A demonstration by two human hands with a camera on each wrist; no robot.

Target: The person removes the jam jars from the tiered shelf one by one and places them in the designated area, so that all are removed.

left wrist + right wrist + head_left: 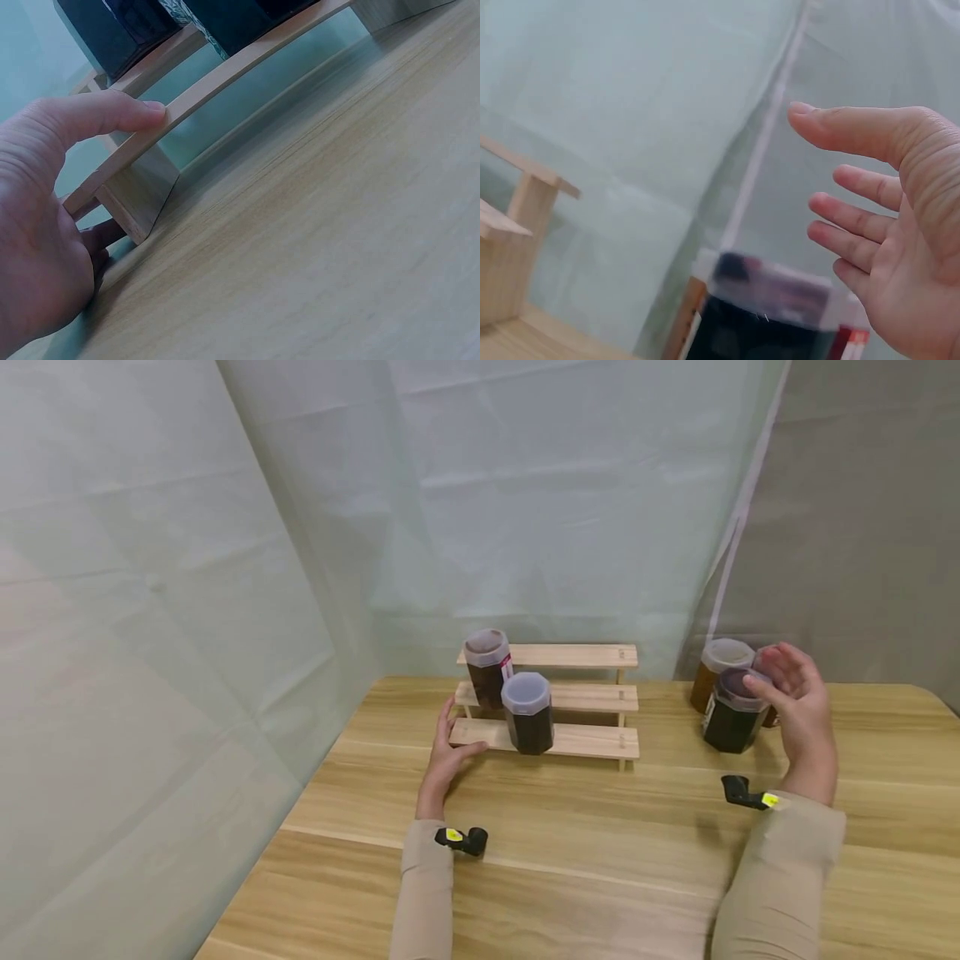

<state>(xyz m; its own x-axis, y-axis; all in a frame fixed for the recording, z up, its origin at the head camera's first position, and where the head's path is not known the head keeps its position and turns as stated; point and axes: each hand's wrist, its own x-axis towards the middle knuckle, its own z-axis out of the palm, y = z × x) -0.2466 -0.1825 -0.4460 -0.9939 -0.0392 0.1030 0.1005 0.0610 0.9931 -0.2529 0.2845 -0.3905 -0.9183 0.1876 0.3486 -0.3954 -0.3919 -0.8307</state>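
A three-tier wooden display rack [585, 742] stands on the table, its left end held by my left hand [446, 764]. In the left wrist view, the thumb presses on the front edge of the lowest shelf [217, 82], with other fingers partly hidden behind the end. One dark jar with a translucent lid [528, 718] sits on the lowest shelf; another lidded jar [489, 681] is behind it on the left, apparently on the middle shelf. My right hand [802, 710] is beside and above a dark jar [731, 722], fingers spread and holding nothing in the right wrist view.
A brown jar with a pale lid [708, 681] stands behind the dark jar at right, and a further jar is mostly hidden by the right hand. Pale fabric [562, 510] hangs behind the wooden table [585, 860] and along its left side.
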